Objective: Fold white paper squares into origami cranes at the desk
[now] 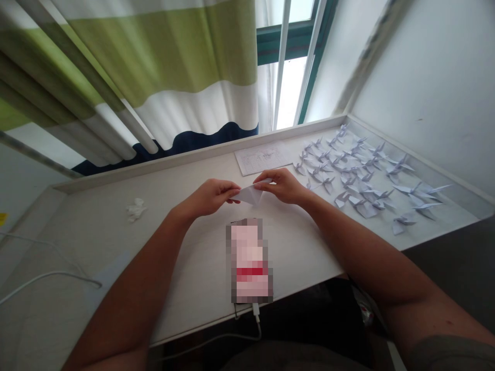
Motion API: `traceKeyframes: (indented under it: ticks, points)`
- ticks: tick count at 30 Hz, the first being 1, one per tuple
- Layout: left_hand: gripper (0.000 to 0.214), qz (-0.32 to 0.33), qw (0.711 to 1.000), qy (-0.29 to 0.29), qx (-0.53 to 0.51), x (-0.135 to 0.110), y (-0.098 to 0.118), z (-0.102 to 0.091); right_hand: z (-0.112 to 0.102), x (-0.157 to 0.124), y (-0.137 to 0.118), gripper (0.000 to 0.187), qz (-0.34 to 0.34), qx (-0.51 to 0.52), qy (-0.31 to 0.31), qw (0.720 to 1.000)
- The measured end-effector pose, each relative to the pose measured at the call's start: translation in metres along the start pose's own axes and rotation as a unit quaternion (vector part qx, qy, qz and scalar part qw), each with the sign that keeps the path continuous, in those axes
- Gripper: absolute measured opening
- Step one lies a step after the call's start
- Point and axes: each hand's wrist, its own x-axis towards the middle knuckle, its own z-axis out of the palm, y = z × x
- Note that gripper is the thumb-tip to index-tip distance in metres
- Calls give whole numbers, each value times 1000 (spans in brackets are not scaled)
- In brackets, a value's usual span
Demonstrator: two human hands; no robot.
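A small folded piece of white paper is held up between my two hands, above the middle of the desk. My left hand pinches its left corner between thumb and fingers. On the other side, my right hand grips the upper right edge, fingers closed on it. The paper shows a pointed lower part facing me; its far side is hidden. Just below it on the desk lies a phone, its screen blurred out, with a white charging cable plugged into its near end.
Several folded paper cranes cover the desk's right side. A printed sheet or booklet lies at the back. Crumpled tissue sits on the left, near a white cable. A raised rim and curtains border the desk.
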Motion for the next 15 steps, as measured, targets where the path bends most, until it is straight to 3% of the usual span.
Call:
traceKeyframes:
  ticks: [5,15]
  points:
    - [37,20,998,32,45,3,3,6,4,0,1,24,3,23,-3,1000]
    - [32,37,985,121,114,2,9,21,7,-3,-7,17,-59,-19,30,998]
